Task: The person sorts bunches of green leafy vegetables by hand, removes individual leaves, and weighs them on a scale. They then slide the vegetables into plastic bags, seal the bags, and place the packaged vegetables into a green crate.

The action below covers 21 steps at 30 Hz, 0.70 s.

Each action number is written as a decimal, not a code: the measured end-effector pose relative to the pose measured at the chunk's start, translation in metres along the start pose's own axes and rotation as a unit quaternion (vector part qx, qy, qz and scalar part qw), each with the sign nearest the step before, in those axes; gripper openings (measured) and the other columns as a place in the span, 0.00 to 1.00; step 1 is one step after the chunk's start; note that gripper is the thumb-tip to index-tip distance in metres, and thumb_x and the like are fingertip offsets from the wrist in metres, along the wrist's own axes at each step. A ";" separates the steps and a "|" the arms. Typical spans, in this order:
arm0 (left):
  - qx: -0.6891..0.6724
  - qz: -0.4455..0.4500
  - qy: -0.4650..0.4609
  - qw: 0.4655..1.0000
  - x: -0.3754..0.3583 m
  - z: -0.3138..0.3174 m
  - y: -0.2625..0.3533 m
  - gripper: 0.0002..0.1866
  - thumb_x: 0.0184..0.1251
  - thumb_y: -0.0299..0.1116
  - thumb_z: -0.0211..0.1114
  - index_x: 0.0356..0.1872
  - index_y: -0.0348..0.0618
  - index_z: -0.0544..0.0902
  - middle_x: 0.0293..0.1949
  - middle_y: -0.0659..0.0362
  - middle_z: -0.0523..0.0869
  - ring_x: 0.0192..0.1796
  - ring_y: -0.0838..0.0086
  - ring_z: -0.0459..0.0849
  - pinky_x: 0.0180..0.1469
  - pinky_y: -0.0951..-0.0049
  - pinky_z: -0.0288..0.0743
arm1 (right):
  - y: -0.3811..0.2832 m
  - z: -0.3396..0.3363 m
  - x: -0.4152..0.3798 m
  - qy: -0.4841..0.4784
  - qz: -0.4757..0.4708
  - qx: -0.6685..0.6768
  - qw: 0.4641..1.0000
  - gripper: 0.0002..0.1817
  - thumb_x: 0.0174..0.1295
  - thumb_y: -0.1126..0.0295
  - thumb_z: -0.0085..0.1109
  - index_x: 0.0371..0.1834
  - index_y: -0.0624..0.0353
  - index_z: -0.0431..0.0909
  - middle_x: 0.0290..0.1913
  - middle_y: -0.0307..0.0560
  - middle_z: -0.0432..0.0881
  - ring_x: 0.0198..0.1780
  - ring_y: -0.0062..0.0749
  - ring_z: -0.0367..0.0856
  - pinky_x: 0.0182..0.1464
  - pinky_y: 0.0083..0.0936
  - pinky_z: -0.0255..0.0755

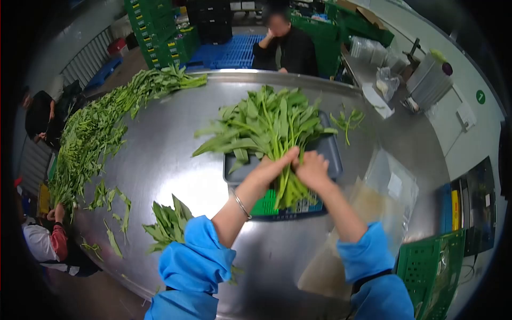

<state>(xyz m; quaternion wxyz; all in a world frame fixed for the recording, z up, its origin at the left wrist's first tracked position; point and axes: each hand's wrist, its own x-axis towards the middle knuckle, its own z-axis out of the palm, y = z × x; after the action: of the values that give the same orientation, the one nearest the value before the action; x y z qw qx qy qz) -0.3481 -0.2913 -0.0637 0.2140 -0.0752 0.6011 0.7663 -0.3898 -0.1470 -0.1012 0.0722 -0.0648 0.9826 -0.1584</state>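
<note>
A leafy bunch of water spinach (280,122) is gripped by both my hands, leaves pointing away from me and cut stems towards me. My left hand (274,164) closes round the stems from the left, thumb on top. From the right, my right hand (312,169) is closed on the same stems. Beneath the bunch is the grey tray (335,154) of a weighing scale, whose green front panel (265,205) shows under my wrists. The bunch hides most of the tray. Another small bunch of leaves (166,224) lies beside my left sleeve.
A long heap of greens (93,136) runs along the table's left edge, where another person's hands (57,213) touch it. Clear plastic bags (392,186) lie to the right. A green crate (431,272) stands at lower right. Someone sits beyond the far edge.
</note>
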 end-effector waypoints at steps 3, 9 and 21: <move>-0.051 0.078 0.009 0.996 0.013 -0.005 -0.018 0.27 0.51 0.36 0.70 0.52 0.39 0.70 0.44 0.59 0.78 0.44 0.74 0.77 0.45 0.74 0.72 | -0.011 0.023 -0.011 0.045 0.013 0.398 0.916 0.26 0.58 0.55 0.52 0.51 0.64 0.64 0.49 0.60 0.73 0.50 0.51 0.72 0.54 0.40 0.62; -0.364 0.040 0.023 0.930 -0.128 0.019 -0.057 0.23 0.60 0.33 0.60 0.55 0.34 0.68 0.51 0.51 0.76 0.52 0.65 0.76 0.53 0.66 0.73 | -0.038 -0.023 -0.159 0.012 0.056 0.757 0.651 0.20 0.64 0.69 0.49 0.58 0.60 0.60 0.50 0.47 0.73 0.49 0.32 0.74 0.49 0.25 0.68; -0.483 -0.226 0.149 0.833 -0.323 0.056 -0.238 0.21 0.69 0.40 0.50 0.56 0.38 0.67 0.53 0.54 0.74 0.54 0.64 0.75 0.58 0.61 0.69 | 0.003 0.071 -0.389 -0.175 0.394 0.751 0.500 0.22 0.61 0.71 0.52 0.58 0.62 0.59 0.52 0.48 0.71 0.50 0.34 0.74 0.52 0.30 0.70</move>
<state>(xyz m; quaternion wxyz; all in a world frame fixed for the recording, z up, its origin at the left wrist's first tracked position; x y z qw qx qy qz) 0.0489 -0.2700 -0.1397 0.2258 -0.4156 0.1454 0.8690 0.0026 -0.1076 -0.1213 0.3191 0.3811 0.3847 -0.7778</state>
